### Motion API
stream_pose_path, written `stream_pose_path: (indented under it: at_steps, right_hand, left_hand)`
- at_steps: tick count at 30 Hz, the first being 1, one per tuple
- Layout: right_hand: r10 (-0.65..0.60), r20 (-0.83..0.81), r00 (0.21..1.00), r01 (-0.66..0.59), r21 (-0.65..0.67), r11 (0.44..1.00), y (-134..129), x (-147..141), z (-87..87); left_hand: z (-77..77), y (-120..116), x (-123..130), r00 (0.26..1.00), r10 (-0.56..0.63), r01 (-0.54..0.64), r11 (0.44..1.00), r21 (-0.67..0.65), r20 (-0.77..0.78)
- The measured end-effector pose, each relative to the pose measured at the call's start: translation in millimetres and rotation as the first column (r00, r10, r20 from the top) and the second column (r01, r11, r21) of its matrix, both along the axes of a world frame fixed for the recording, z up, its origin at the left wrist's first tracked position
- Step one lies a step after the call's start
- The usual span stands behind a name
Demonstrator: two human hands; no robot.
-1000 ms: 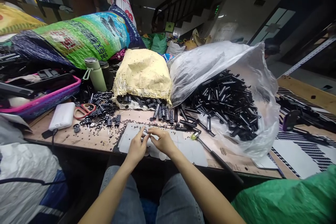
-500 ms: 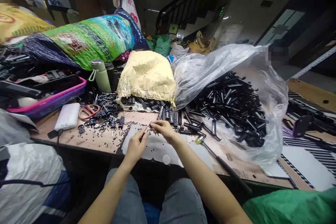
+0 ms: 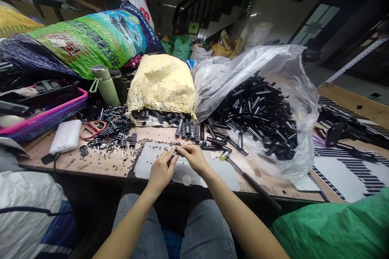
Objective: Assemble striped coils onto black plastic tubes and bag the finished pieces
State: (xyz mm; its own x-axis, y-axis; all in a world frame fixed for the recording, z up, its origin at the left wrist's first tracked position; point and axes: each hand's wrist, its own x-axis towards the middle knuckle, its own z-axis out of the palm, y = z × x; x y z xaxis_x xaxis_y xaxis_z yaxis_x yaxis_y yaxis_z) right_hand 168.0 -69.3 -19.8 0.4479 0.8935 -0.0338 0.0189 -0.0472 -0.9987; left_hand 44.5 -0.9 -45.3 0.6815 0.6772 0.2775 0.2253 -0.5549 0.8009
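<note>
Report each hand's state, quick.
Left hand: closed on a small black rod.
Right hand: fingertips pinched at the rod's far end.

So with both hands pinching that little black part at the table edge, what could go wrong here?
The small black rod-like part is held between the left hand and the right hand close to the wooden table's near edge; a slip might drop it into the lap. The scattered tiny black beads nearby could get brushed off.
</note>
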Motion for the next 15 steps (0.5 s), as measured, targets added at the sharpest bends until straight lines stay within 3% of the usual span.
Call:
stream_pose_path:
  at_steps: [3,5,7,9,11,15]
  right_hand:
    - [0.002,0.350,0.937,0.003,-0.016,1.000,-12.6,0.0,4.4]
    - [-0.007,0.655,0.755,0.097,-0.102,0.990,-13.8,7.4,3.5]
    - [-0.013,0.820,0.572,0.247,-0.157,0.956,-6.9,20.3,-0.4]
    - [-0.018,0.874,0.485,0.347,-0.173,0.922,6.5,34.8,-6.0]
    - [-0.006,0.889,0.458,0.378,-0.189,0.906,21.8,46.7,-11.7]
    - [0.035,0.898,0.438,0.362,-0.212,0.908,41.2,57.1,-17.8]
  left_hand:
    - [-4.4,-4.4,7.3,0.997,0.019,-0.017,1.000,-0.024,0.072]
    - [-7.9,-7.3,12.7,0.990,0.019,-0.012,0.999,-0.051,0.141]
    - [-11.0,-10.0,17.0,0.982,-0.006,0.021,0.996,-0.083,0.187]
    - [-12.9,-11.4,19.2,0.980,0.006,0.023,0.989,-0.144,0.199]
    - [-13.0,-10.6,19.1,0.980,0.052,-0.002,0.968,-0.253,0.193]
    - [-9.1,-2.3,15.0,0.973,0.076,0.046,0.860,-0.509,0.217]
